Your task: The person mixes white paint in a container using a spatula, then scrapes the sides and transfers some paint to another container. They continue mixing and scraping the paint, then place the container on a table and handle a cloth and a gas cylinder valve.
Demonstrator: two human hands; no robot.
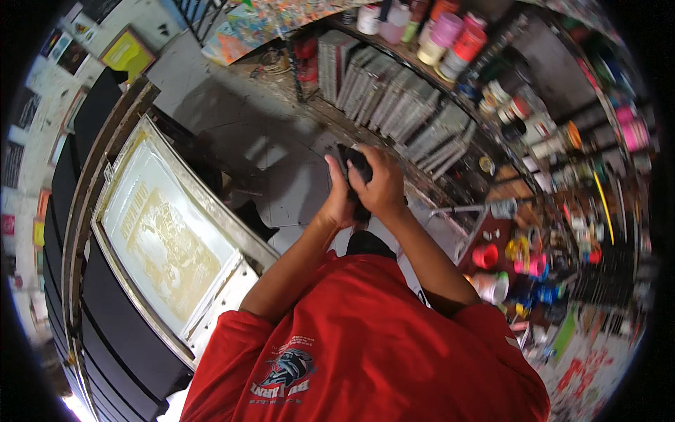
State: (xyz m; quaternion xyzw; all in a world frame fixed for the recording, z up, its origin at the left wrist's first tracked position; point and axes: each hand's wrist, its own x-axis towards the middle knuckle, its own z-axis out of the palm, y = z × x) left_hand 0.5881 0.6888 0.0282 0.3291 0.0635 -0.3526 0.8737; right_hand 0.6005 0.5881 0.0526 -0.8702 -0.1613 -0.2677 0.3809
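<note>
In front of my body, both hands come together around a dark, crumpled cloth (361,163). My left hand (339,199) presses against its left side with the thumb pointing up; the other left fingers are mostly hidden. My right hand (383,184) curls over it from the right, fingers bent and closed. To the left of my arms lies a screen-printing frame (261,252) with a pale mesh that carries a yellowish stencil picture (165,246). Neither hand touches that frame.
Black flat boards (116,309) in a row lie under and beyond the frame, with a curved rail (74,246) along them. Ahead right, a shelf holds stacked flat frames (387,95) and paint jars (464,53). Colourful tubs (485,255) crowd the right side. Grey tiled floor (281,155) lies ahead.
</note>
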